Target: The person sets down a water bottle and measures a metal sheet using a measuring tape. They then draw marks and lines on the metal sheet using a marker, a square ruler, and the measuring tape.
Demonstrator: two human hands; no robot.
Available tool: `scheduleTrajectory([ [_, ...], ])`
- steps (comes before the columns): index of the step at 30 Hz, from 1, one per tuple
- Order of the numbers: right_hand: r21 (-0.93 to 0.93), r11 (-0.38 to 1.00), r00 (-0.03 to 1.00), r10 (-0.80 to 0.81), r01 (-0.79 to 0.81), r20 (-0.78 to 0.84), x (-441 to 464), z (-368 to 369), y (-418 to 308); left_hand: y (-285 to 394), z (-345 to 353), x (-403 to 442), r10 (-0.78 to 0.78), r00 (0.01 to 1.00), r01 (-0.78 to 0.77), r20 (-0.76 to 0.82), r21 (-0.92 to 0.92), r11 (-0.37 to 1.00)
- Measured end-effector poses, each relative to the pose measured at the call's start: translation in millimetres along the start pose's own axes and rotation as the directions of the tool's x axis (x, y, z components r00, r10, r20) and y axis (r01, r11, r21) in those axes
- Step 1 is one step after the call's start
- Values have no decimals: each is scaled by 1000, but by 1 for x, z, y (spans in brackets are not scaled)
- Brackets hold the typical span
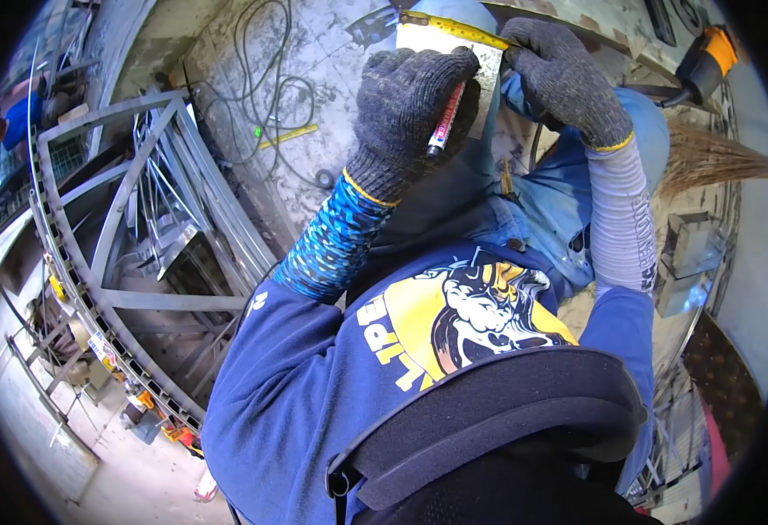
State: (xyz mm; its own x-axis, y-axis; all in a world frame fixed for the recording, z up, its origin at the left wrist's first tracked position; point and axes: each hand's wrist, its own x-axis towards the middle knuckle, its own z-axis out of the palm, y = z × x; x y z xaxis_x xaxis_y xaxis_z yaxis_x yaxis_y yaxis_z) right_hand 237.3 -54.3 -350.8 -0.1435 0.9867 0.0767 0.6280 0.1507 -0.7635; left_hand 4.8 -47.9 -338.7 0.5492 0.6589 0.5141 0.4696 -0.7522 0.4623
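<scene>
A bright metal piece lies ahead of the person's torso, with a yellow tape measure stretched across its far part. At its near left edge, the gloved left hand is closed around a red-and-white marker. At its right edge, the gloved right hand pinches the tape; whether those fingers also grip the metal piece, I cannot tell. Left of the metal piece, a dark cable loops over the floor. Well to its right are an orange-and-black tool and a broom.
</scene>
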Motion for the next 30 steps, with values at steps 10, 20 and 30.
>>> scheduleTrajectory([
  [10, 124, 992, 999, 30, -33, 22, -1, -1, -2, -3, 8, -3, 9, 999, -8, -42, 35, 999],
  [20, 47, 998, 997, 42, -45, 71, -2, -2, -1, -2, 7, -4, -28, 999, 29, -14, 38, 999],
  [30, 82, 992, 994, 95, -99, 53, -2, -3, -9, -2, 7, -2, -7, 999, 8, -36, 45, 999],
])
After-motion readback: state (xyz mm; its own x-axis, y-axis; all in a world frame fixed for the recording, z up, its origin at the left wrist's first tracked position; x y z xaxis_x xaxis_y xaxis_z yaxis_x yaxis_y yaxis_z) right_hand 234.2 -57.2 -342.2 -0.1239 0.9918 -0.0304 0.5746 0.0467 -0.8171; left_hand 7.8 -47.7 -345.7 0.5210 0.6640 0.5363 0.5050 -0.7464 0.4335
